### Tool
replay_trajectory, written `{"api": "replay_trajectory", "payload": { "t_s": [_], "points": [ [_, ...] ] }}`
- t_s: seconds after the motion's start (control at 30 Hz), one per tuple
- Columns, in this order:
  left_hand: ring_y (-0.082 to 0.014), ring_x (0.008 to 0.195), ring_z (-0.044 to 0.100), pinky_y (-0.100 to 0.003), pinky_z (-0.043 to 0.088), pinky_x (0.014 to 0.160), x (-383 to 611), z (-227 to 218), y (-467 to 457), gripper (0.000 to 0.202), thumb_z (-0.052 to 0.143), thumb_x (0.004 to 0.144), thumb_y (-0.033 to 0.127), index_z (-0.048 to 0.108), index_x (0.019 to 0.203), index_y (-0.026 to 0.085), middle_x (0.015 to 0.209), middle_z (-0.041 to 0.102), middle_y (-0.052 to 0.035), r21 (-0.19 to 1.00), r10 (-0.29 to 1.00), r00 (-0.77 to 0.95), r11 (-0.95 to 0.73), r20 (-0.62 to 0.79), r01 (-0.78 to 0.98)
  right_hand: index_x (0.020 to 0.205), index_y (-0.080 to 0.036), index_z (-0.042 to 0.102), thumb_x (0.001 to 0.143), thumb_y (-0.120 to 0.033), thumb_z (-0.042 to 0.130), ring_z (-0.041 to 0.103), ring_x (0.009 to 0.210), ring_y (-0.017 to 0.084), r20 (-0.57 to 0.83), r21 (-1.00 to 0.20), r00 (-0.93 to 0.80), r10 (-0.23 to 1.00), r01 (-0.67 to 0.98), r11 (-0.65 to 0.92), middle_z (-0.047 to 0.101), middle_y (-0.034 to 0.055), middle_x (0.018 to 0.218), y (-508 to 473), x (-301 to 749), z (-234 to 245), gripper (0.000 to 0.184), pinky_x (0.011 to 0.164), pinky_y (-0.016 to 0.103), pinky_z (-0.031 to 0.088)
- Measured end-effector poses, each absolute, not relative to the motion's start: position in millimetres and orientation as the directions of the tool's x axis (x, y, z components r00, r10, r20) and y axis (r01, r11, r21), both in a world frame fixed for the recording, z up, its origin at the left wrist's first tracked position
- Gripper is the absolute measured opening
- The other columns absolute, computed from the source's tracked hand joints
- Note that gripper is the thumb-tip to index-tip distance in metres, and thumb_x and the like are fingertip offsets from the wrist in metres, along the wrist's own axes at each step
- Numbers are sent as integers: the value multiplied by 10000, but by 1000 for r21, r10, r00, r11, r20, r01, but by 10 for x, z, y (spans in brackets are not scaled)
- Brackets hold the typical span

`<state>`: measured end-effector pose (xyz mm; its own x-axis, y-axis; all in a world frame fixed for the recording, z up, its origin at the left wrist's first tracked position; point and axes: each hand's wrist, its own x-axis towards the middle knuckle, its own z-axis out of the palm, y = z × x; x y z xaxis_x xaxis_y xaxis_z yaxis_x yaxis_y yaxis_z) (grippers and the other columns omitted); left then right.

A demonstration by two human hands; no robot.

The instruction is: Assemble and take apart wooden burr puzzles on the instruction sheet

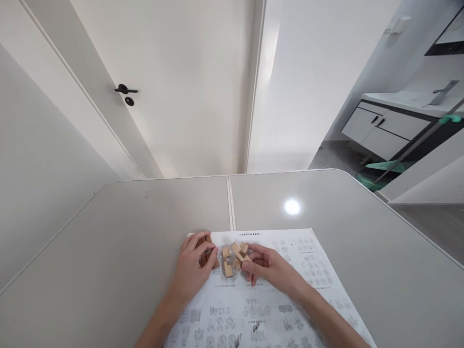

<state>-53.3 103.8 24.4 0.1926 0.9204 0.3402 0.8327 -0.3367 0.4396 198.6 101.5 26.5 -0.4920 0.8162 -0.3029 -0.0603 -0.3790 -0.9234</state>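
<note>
Two bare hands work low in the head view, both resting on a printed sheet that lies on the grey bench. The left hand curls over a small cluster of darker wooden pieces. Its grip is clenched round them, thumb on the near side and fingers over the top, so most of the cluster is hidden and its shape cannot be made out. The right hand comes in from the right. Its grip pinches the end of a pale wooden bar between thumb and fingertips, and the part inside the fingers is covered.

Between the hands, on the sheet, lie a few loose pale blocks. They sit close together, and some touch the held bar. They are too small to count with certainty or to see how their notches are cut. The sheet carries rows of small diagrams and a line of heading text, all too fine to read. Its lower edge runs out of the picture, as do both forearms.

A seam divides the bench top, and a bright lamp reflection shines right of it. Beyond stands a white door with a black door handle. At far right a white cabinet under a basin is partly cut off, with a green-headed mop leaning before it.
</note>
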Motion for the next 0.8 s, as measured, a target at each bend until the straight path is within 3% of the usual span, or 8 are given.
{"api": "replay_trajectory", "payload": {
  "t_s": [0.17, 0.3, 0.4, 0.47, 0.57, 0.7, 0.8],
  "points": [
    [-292, 1266, 576, -516, 490, 1076, -532, 308, 993, 137, 614, 962, 287, 662, 1087, 255, 1267, 682, -76, 435, 882, 292, -442, 369, 785, 1420, -224, 612, 861, -481, 801, 658, 711, 172, -287, -927, -519, 806, -60, -369, 714, 26, 875, 1020, 1980, 257, 643, 692, 349, 582],
    [-310, 1388, 509, -514, 469, 1128, -510, 371, 918, 518, 721, 897, 310, 528, 1377, 291, 1432, 613, -88, 463, 842, 474, -538, 257, 705, 1492, -226, 551, 876, -495, 784, 668, 708, 175, -263, -934, -520, 812, -74, -350, 709, 30, 881, 1016, 1969, 226, 711, 669, 348, 584],
    [-343, 1414, 492, -531, 460, 1143, -489, 372, 892, 850, 843, 807, 407, 394, 1522, 310, 1496, 565, -105, 474, 838, 511, -535, 191, 700, 1523, -230, 521, 902, -514, 749, 664, 698, 165, -248, -943, -527, 813, -60, -327, 706, 39, 916, 1017, 1957, 200, 720, 649, 336, 581],
    [-351, 1415, 495, -543, 456, 1146, -485, 347, 893, 920, 868, 784, 446, 362, 1543, 327, 1509, 555, -105, 467, 847, 506, -519, 165, 716, 1517, -230, 535, 929, -529, 708, 650, 675, 156, -245, -953, -530, 812, -20, -301, 693, 29, 877, 1017, 1946, 189, 682, 637, 326, 574],
    [-337, 1406, 513, -531, 474, 1130, -493, 293, 902, 823, 833, 833, 429, 385, 1516, 337, 1489, 574, -90, 457, 861, 487, -497, 150, 738, 1459, -210, 595, 946, -550, 671, 641, 659, 157, -238, -962, -531, 813, 14, -272, 653, 3, 775, 1005, 1918, 178, 620, 618, 310, 562],
    [-337, 1389, 529, -514, 504, 1092, -496, 240, 900, 758, 825, 845, 397, 422, 1484, 334, 1432, 616, -78, 441, 874, 455, -480, 170, 758, 1325, -183, 604, 933, -583, 662, 651, 642, 172, -231, -968, -424, 876, 14, -249, 659, 11, 809, 950, 1874, 176, 563, 570, 310, 550],
    [-341, 1354, 551, -522, 501, 1087, -481, 226, 897, 737, 835, 832, 383, 451, 1459, 326, 1401, 634, -76, 427, 888, 415, -460, 200, 779, 1194, -219, 609, 977, -558, 602, 620, 635, 181, -166, -975, -307, 937, 196, -108, 642, 5, 773, 891, 1857, 180, 402, 575, 320, 514]
  ]
}}
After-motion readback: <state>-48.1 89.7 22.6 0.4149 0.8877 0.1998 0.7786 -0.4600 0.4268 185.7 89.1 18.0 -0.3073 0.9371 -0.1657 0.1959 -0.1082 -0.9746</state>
